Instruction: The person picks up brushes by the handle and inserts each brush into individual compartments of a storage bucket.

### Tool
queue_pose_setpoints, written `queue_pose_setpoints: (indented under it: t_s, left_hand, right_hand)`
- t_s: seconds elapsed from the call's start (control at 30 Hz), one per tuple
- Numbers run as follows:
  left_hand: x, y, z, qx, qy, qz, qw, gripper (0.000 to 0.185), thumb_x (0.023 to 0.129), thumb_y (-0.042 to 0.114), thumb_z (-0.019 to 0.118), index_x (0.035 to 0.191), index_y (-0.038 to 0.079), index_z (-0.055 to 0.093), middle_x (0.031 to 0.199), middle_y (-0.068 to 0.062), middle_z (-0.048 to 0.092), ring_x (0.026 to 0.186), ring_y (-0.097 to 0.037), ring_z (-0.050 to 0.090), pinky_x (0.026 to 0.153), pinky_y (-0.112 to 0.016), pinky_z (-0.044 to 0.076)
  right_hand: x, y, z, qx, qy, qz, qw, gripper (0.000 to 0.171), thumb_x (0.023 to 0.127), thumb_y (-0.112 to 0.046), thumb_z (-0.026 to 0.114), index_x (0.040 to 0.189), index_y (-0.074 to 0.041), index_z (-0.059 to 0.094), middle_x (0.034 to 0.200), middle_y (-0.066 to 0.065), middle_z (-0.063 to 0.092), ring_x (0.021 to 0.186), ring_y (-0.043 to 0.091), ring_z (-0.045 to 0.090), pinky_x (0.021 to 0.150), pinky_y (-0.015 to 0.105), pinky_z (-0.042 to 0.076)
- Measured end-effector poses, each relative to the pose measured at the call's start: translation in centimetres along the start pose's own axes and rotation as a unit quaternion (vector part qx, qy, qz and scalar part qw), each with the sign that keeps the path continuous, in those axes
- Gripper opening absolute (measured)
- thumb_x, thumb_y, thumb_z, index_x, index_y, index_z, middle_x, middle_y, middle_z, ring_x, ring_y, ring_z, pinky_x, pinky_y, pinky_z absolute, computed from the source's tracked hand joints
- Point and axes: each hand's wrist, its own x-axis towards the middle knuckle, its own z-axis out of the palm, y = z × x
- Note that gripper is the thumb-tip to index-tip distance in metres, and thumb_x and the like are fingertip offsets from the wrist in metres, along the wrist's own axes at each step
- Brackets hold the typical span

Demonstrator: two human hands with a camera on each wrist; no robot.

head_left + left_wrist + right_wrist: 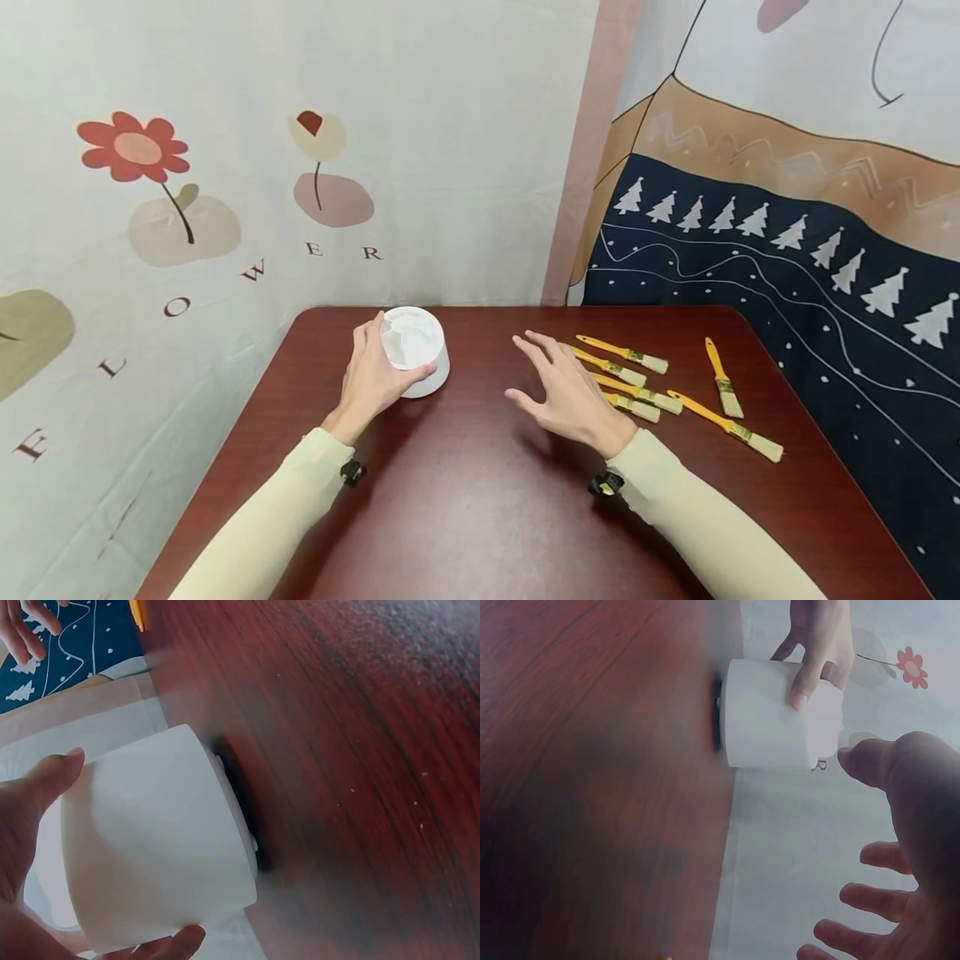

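Note:
My left hand (369, 377) grips a white round holder (437, 377) by its upper rim, thumb on the near side and fingers round the far side. Divided compartments show inside its open top. From the left wrist view, its smooth curved wall (150, 840) is seen close over the table, with small feet under the base and a dark shadow there. Spread fingers and a raised thumb mark my right hand (572, 393), held above the table with nothing in it. Just beyond that hand lie several paintbrushes (628, 375) with yellow handles and pale bristles, some handles partly hidden behind it.
Two more paintbrushes lie farther right, one pointing away (723, 379) and one slanted nearer (738, 431). The dark red wooden table (480, 517) ends at a pale flower-print curtain (450, 167) at the back and a navy tree-print cloth (825, 317) on the right.

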Motion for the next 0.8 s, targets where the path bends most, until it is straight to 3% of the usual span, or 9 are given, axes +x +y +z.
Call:
queue_pose_setpoints:
  t_s: [0.37, 0.8]
  left_hand:
    - [-0.1, 0.1, 0.0, -0.013, -0.017, 0.02, 0.9996, 0.135, 0.082, 0.049, 0.104, 0.185, 0.016, 0.024, 0.18, -0.017, 0.038, 0.148, -0.049, 0.061, 0.115, -0.072, 0.055]
    - [-0.7, 1.3, 0.3, -0.017, -0.044, 0.045, 0.9979, 0.137, 0.08, 0.051, 0.106, 0.185, 0.013, 0.025, 0.18, -0.018, 0.041, 0.151, -0.05, 0.061, 0.119, -0.071, 0.055]
  right_hand:
    - [1.6, -0.7, 1.0, 0.02, -0.01, -0.011, 1.0, 0.085, 0.108, -0.046, 0.083, 0.179, -0.016, 0.046, 0.181, 0.016, 0.048, 0.164, 0.04, 0.054, 0.132, 0.06, 0.05]
    - [3.1, -1.6, 2.8, 0.034, -0.027, -0.019, 0.999, 0.079, 0.111, -0.038, 0.081, 0.178, -0.014, 0.047, 0.18, 0.016, 0.05, 0.16, 0.04, 0.058, 0.129, 0.059, 0.054]
